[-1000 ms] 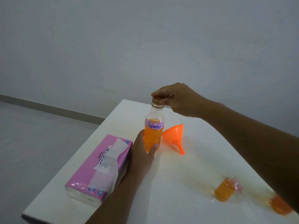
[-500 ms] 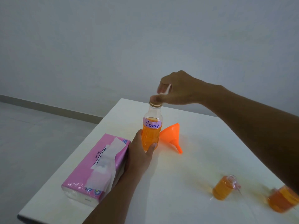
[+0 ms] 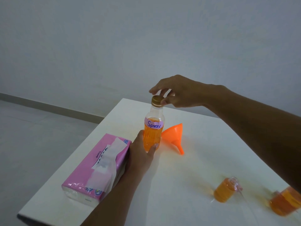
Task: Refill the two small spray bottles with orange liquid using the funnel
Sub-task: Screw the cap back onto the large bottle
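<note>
1. Left hand (image 3: 143, 154) – fingers and thumb wrapped round the lower body of the big bottle (image 3: 154, 134), holding it upright on the white counter (image 3: 203, 168).
2. Right hand (image 3: 179, 92) sits over the top of the big bottle, fingers curled round the gold cap (image 3: 156, 100). The thumb tip touches the cap's right side, and the cap is on the neck.
3. Big bottle: clear plastic with a pink label reading "Spray". The orange liquid reaches about label height and the bottle is clear above that.
4. Funnel (image 3: 175, 136) – orange, lying on its side just right of the big bottle, spout pointing toward the near edge. Can't tell whether its rim touches the bottle.
5. Two small spray bottles stand at the near right of the counter, well apart from the big bottle: first spray bottle (image 3: 224, 192) and second spray bottle (image 3: 284, 204). Both hold orange liquid. Both are blurred, so their tops are unreadable, and the second is partly hidden by the right forearm.
6. Tissue pack (image 3: 96, 167) is pink and lies just left of the left wrist, with a tissue sticking out of the top slot.
7. A grey wall (image 3: 114, 46) is behind, and the floor (image 3: 32, 128) shows at left.
</note>
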